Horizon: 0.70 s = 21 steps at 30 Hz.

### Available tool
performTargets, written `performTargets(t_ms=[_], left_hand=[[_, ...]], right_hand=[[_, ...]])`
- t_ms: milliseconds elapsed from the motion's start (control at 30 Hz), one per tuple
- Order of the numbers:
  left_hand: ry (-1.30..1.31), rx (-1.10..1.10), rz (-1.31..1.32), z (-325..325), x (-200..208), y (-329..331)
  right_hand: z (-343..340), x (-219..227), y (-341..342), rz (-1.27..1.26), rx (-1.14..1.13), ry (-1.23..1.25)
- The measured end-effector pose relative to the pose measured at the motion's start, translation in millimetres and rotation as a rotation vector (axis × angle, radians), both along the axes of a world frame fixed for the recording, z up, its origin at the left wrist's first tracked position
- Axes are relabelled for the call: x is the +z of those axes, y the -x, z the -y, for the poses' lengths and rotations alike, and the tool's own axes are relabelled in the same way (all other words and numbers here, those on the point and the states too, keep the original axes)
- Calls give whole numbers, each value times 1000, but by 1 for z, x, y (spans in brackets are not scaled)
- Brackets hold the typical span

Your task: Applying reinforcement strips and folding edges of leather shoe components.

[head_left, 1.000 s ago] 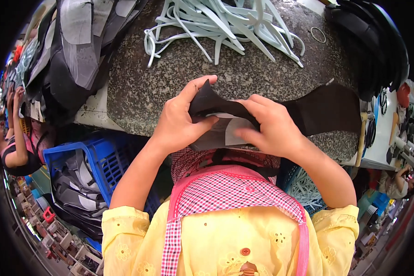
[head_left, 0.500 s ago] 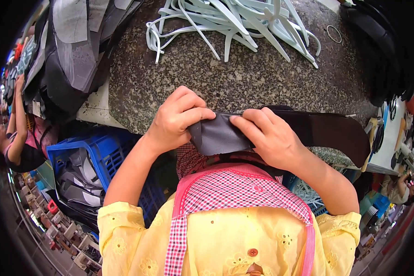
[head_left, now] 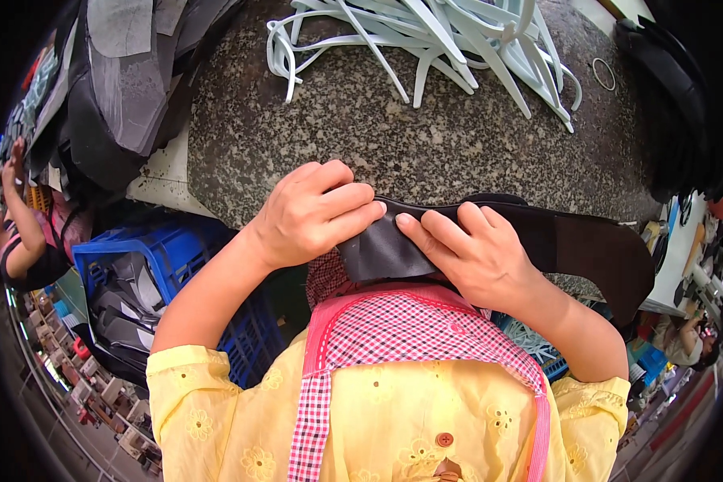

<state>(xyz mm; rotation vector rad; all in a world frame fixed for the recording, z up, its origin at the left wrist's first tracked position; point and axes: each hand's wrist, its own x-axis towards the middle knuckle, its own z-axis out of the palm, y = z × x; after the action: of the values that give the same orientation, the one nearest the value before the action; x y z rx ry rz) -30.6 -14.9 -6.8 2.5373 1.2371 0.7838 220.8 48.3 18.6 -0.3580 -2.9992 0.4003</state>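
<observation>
My left hand [head_left: 317, 213], knuckles up, bends inward at the frame's centre, fingers curled and pinching the upper edge of the black piece [head_left: 390, 247]. My right hand [head_left: 474, 255], just beside it, pinches the same edge. The piece extends from mid-frame rightward; my forearms [head_left: 209, 293] slant inward.

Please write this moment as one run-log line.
left hand: holding black piece | right hand: holding same piece | pale strips: on table, beyond hands | blue crate: at left
</observation>
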Motion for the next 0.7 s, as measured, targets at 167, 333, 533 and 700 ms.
performTargets(t_ms=[167, 333, 533, 700], left_hand=[[152, 203, 138, 10, 7, -15], [298, 567, 397, 34, 4, -31], [265, 621, 465, 37, -3, -26], [278, 576, 411, 30, 5, -22]], right_hand=[[8, 8, 17, 98, -43, 82], [17, 7, 41, 44, -157, 260], [22, -4, 50, -231, -397, 361], [1, 4, 42, -192, -568, 938]])
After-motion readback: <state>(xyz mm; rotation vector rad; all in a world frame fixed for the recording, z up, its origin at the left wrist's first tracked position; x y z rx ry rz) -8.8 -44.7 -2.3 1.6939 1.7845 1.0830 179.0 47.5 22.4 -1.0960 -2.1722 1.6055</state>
